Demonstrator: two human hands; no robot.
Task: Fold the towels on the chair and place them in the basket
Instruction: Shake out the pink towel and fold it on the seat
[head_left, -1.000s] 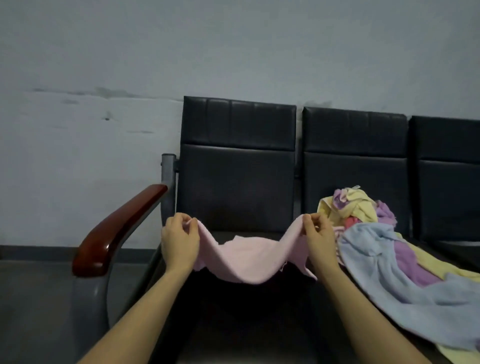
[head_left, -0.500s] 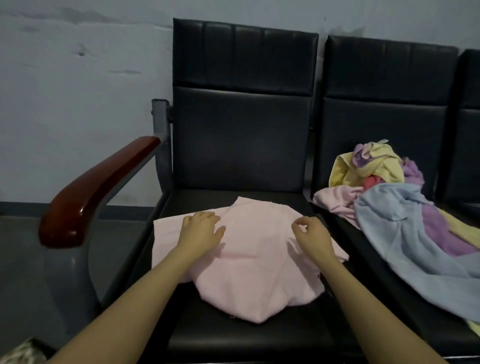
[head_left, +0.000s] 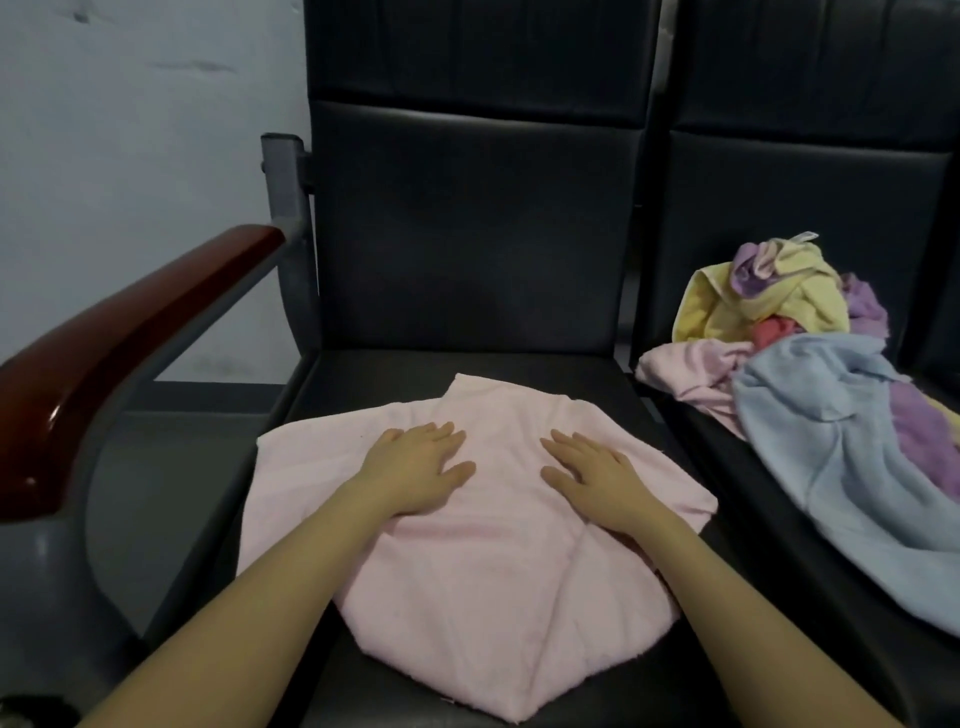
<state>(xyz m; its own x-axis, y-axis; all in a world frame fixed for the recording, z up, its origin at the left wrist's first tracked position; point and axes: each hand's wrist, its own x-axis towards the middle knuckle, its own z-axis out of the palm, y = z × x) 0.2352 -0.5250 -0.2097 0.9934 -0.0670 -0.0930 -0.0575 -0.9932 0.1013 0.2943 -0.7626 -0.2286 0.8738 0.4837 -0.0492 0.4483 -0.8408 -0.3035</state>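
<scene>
Hands, left hand (head_left: 415, 470) and right hand (head_left: 592, 475), flat on pink towel (head_left: 467, 561); towel heap (head_left: 810, 374) beside.

Our forearms are bare, no sleeves reaching them; our left hand (head_left: 415, 470) and right hand (head_left: 592, 475) wear no rings or gloves.

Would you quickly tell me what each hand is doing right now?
Left hand: open, fingers straight, resting flat on the pink towel.
Right hand: open, fingers straight, resting flat on the same towel.
</scene>
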